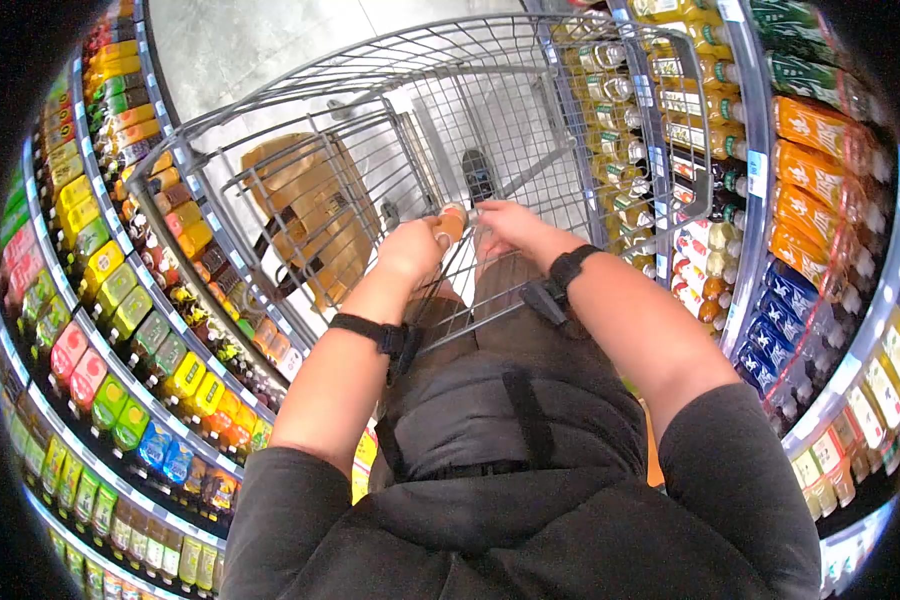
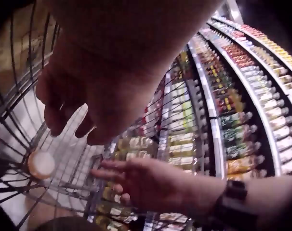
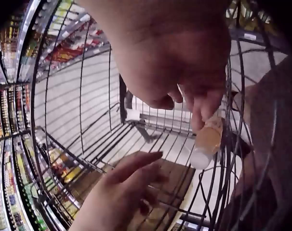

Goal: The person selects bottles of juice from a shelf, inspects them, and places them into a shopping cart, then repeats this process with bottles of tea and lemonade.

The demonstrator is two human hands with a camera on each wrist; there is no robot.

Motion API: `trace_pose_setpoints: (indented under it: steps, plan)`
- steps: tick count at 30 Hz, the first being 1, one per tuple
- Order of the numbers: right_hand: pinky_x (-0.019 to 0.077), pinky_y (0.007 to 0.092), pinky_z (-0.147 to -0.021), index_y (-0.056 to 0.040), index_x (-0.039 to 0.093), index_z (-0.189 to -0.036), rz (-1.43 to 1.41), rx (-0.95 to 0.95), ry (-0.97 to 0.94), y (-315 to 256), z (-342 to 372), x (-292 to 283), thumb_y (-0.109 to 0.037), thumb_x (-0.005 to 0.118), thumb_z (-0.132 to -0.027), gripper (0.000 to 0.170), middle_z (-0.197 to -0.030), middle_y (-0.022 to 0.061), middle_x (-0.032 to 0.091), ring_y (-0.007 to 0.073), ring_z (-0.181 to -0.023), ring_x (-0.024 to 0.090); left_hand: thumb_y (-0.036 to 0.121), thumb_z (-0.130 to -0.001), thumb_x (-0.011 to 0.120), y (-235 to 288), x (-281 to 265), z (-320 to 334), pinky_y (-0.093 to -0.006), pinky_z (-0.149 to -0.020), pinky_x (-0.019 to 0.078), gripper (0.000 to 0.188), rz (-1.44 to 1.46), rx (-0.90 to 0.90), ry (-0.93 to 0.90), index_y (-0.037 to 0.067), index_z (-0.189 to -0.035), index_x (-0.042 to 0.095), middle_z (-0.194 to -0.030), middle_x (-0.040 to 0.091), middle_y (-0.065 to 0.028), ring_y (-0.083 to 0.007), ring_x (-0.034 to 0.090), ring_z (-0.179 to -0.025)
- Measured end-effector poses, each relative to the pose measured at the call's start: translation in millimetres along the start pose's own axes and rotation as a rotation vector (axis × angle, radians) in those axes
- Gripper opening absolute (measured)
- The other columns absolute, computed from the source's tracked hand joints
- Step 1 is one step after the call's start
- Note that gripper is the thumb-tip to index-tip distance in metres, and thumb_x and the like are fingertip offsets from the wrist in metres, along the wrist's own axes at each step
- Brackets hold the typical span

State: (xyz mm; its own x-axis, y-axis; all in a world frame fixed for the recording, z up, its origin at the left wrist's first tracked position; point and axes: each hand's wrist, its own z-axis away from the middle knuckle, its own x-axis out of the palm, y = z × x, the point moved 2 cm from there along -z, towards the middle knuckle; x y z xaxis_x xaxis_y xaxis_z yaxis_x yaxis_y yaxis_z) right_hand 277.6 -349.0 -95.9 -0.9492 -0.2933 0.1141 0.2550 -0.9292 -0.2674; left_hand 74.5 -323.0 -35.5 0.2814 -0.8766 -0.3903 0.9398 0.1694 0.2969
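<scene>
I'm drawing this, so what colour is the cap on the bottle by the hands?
The cap is white, shown best in the right wrist view.

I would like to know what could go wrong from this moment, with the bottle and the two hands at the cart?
First, neither the left hand nor the right hand plainly grips the bottle, so it might roll or tip against the wires. Second, the hands are close to the wire cart, so a finger could perhaps catch in the mesh. Third, the strapped wrist device might snag on a wire too.
</scene>
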Motion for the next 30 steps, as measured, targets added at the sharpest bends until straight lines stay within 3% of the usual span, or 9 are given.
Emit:
trace_pose_setpoints:
  steps: [3, 5, 7, 8, 9, 12, 15, 19, 30]
  plan:
    - [0.0550, 0.0262, -0.062, -0.0047, 0.058, -0.136, -0.208, -0.039, 0.114, -1.1, 40.3, -31.6, -0.029, 0.061, -0.103, 0.042, -0.110, 0.0070, 0.072, 0.0149, -0.075, 0.065, 0.034, -0.095, 0.063, -10.5, -31.0, 40.4, -0.0442, -0.094, 0.0554, 0.044, 0.085, 0.169, 0.140, 0.012, -0.133, 0.068, -0.115, 0.074, -0.0191, -0.0355, 0.070, -0.111]
    - [0.0515, 0.0270, -0.064, -0.0046, 0.063, -0.128, -0.427, -0.092, 0.151, -6.3, 82.3, -41.2, -0.033, 0.061, -0.104, 0.036, -0.114, 0.0067, 0.072, 0.0127, -0.073, 0.060, 0.025, -0.097, 0.065, -12.7, -65.5, 90.3, -0.0404, -0.086, 0.0562, 0.037, 0.244, 0.309, 0.245, 0.009, -0.130, 0.068, -0.102, 0.076, -0.0162, -0.0303, 0.073, -0.095]
    - [0.0492, 0.0262, -0.065, -0.0070, 0.066, -0.117, -0.837, -0.290, -0.027, -12.8, 128.0, -48.1, -0.034, 0.062, -0.106, 0.029, -0.104, 0.0033, 0.071, 0.0106, -0.072, 0.058, 0.022, -0.099, 0.067, -34.5, -89.0, 129.1, -0.0330, -0.077, 0.0539, 0.031, 0.360, 0.361, 0.290, 0.005, -0.124, 0.069, -0.092, 0.072, -0.0097, -0.0179, 0.067, -0.084]
    - [0.0485, 0.0259, -0.065, -0.0077, 0.066, -0.114, -0.821, -0.367, 0.010, -10.3, 152.2, -53.7, -0.035, 0.062, -0.106, 0.028, -0.100, 0.0014, 0.070, 0.0099, -0.072, 0.057, 0.022, -0.101, 0.065, -43.1, -100.5, 153.4, -0.0285, -0.073, 0.0507, 0.026, 0.403, 0.397, 0.388, 0.002, -0.118, 0.069, -0.087, 0.069, -0.0053, -0.0102, 0.061, -0.080]
    - [0.0479, 0.0255, -0.065, -0.0083, 0.066, -0.111, -0.809, -0.448, 0.052, -6.5, 176.8, -57.6, -0.035, 0.062, -0.106, 0.028, -0.095, -0.0004, 0.068, 0.0092, -0.073, 0.056, 0.023, -0.099, 0.065, -58.5, -107.2, 170.6, -0.0345, -0.077, 0.0546, 0.025, 0.482, 0.343, 0.463, 0.001, -0.111, 0.070, -0.090, 0.073, -0.0130, -0.0179, 0.068, -0.083]
    - [0.0471, 0.0255, -0.063, -0.0116, 0.064, -0.098, -0.746, -0.549, 0.166, 35.9, 232.8, -62.5, -0.037, 0.062, -0.106, 0.027, -0.083, -0.0039, 0.063, 0.0088, -0.069, 0.056, 0.021, -0.104, 0.063, -99.8, -120.1, 207.6, -0.0310, -0.071, 0.0479, 0.022, 0.498, 0.341, 0.661, 0.000, -0.099, 0.066, -0.078, 0.064, -0.0053, -0.0124, 0.056, -0.075]
    - [0.0468, 0.0261, -0.062, -0.0144, 0.062, -0.091, -0.826, -0.572, 0.244, 90.4, 265.5, -63.5, -0.037, 0.062, -0.106, 0.027, -0.077, -0.0047, 0.060, 0.0089, -0.067, 0.056, 0.023, -0.108, 0.058, -139.5, -116.7, 214.4, -0.0252, -0.055, 0.0325, 0.026, 0.689, 0.368, 0.699, 0.006, -0.088, 0.061, -0.067, 0.046, 0.0065, -0.0045, 0.040, -0.061]
    - [0.0420, 0.0266, -0.063, -0.0148, 0.057, -0.088, -0.914, -0.596, 0.427, 150.7, 307.9, -38.4, -0.041, 0.058, -0.107, 0.033, -0.072, -0.0048, 0.051, 0.0103, -0.064, 0.047, 0.031, -0.111, 0.053, -149.0, -113.1, 212.9, -0.0241, -0.051, 0.0324, 0.037, 0.760, 0.496, 0.716, 0.010, -0.081, 0.053, -0.066, 0.045, 0.0055, -0.0047, 0.040, -0.056]
    - [0.0397, 0.0303, -0.061, -0.0138, 0.052, -0.083, -1.045, -0.705, 0.562, 246.3, 365.3, -5.3, -0.045, 0.049, -0.111, 0.041, -0.068, -0.0009, 0.049, 0.0146, -0.061, 0.045, 0.029, -0.110, 0.056, -25.8, -118.7, 226.7, -0.0259, -0.054, 0.0297, 0.040, 0.481, 0.785, 0.595, 0.008, -0.077, 0.047, -0.066, 0.040, 0.0059, -0.0049, 0.036, -0.061]
